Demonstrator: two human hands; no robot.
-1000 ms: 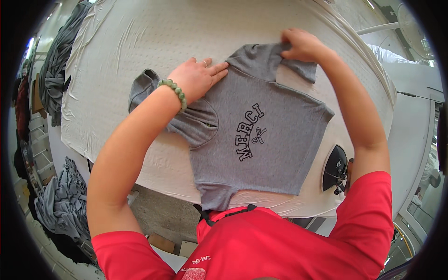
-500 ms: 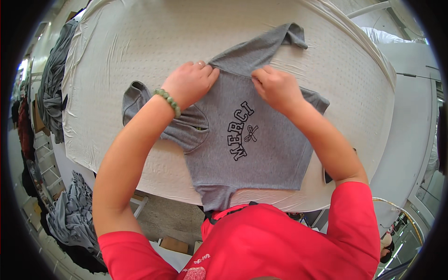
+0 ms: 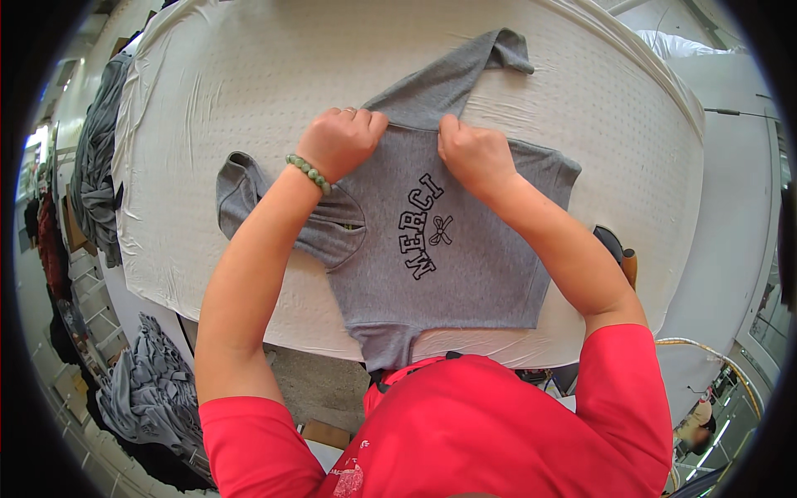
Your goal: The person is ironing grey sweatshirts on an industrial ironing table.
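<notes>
Two bare hands are working on one grey knit garment with black lettering, which is lying flat on the white padded work table, its lower hem hanging off the near edge. Going left to right: a heap of dark grey clothing is draping over the table's far-left edge, and a second grey pile is sitting below the table beside the person's left arm. The garment's left sleeve is lying folded inward. The left hand, wearing a green bead bracelet, is closed in a fist, pinching the fabric at the upper fold line. The right hand is closed likewise, gripping the same edge just beside it. Beyond the hands, the grey right sleeve is stretching away toward the far side.

Judged step: a fold is being formed along the shoulder line — the next move probably calls for both grips holding the crease even. A dark rounded object with a brown handle is resting near the right forearm; it could snag the cloth.
</notes>
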